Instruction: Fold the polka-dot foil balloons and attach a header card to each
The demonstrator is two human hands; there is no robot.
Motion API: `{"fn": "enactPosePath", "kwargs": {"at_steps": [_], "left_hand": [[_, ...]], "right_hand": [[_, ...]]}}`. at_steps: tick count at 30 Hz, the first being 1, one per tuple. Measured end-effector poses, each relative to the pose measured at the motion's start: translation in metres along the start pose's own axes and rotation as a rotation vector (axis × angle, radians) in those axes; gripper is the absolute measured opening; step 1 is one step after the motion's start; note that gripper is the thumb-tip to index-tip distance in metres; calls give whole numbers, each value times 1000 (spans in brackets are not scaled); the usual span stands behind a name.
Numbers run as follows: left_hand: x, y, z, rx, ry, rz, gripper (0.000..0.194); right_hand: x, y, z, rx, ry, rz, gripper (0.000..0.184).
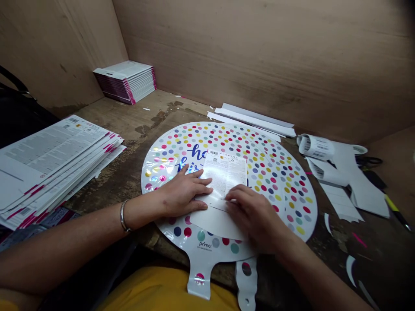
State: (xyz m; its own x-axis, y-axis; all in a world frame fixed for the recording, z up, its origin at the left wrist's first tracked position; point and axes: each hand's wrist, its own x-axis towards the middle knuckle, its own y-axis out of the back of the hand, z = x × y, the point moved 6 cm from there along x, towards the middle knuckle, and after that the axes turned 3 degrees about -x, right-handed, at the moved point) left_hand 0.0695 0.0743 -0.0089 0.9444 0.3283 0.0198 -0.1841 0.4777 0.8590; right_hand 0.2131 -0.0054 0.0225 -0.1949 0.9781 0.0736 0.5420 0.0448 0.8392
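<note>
A flat, round foil balloon [201,236] with coloured dots and blue lettering lies face up, its tail hanging over the table's front edge. More dotted balloons show beneath it to the right. On top rests a white printed card packet [223,177] with a barcode and a plain lower part. My left hand [184,190] lies flat, fingers spread, over the packet's left side and the balloon. My right hand [253,211] is curled at the packet's right side, fingertips on its surface; the thumb and anything pinched there are hidden.
A pile of printed packets [61,155] lies at the left, and a neat stack [126,80] stands in the back corner. White strips [253,121] lie along the back wall. A curled label roll [317,147] and a yellow-black pen [397,211] are at the right.
</note>
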Motion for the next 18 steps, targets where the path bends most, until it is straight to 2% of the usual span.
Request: {"fn": "enactPosePath", "kwargs": {"at_steps": [4, 9, 12, 16, 18], "left_hand": [[1, -1, -1, 8, 0, 4, 41], [0, -3, -2, -12, -16, 19, 42], [0, -3, -4, -27, -8, 29, 42], [-1, -2, -4, -65, -11, 19, 44], [-2, -1, -4, -73, -15, 18, 43]], "right_hand": [[16, -27, -18, -62, 108, -106, 13], [25, -37, -22, -28, 158, -139, 13], [23, -31, -19, 19, 136, -138, 11], [6, -5, 4, 233, -38, -186, 14], [-5, 7, 18, 243, -119, -206, 14]]}}
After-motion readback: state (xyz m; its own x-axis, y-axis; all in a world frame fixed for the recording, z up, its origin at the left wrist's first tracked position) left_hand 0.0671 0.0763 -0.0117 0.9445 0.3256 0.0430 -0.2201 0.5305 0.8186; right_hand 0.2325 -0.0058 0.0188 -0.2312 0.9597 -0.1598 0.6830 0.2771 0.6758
